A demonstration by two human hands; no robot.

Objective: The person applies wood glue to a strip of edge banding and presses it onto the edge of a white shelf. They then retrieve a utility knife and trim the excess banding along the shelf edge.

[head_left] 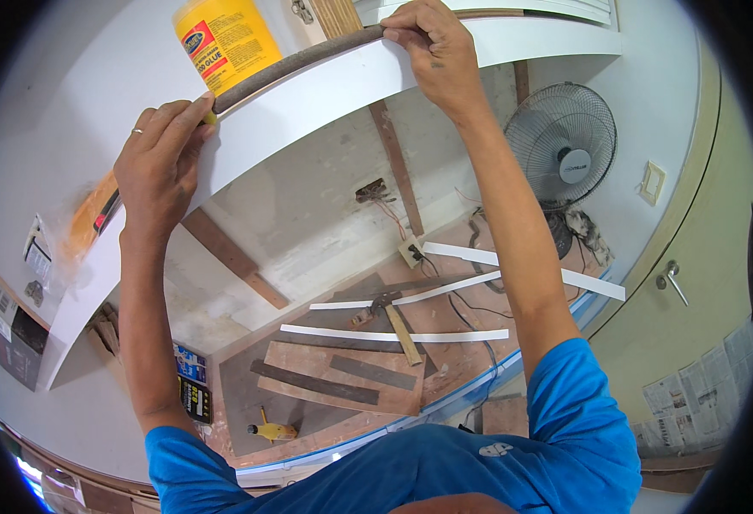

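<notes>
Stretched between my hands is a long, narrow dark grey-brown strip (pixel 299 65). It lies along the edge of a raised white board (pixel 308 116). My left hand (pixel 160 158) pinches near the strip's left end, where a small yellow-green bit shows at the fingertips; what that is, I cannot make out. Further right and higher, my right hand (pixel 438 60) is closed on the strip's other end, thumb and fingers pressed at the board's edge. Just behind the strip stands a large yellow glue tub (pixel 244 47).
Below, on a brownish work surface, lie a hammer (pixel 404 334), white strips (pixel 393 334), dark strips (pixel 316 382) and a small yellow bottle (pixel 275 431). A fan (pixel 563 141) stands at the right, near a door (pixel 650 317). Wires (pixel 389 210) hang from the wall. An orange-handled tool (pixel 94 210) lies left.
</notes>
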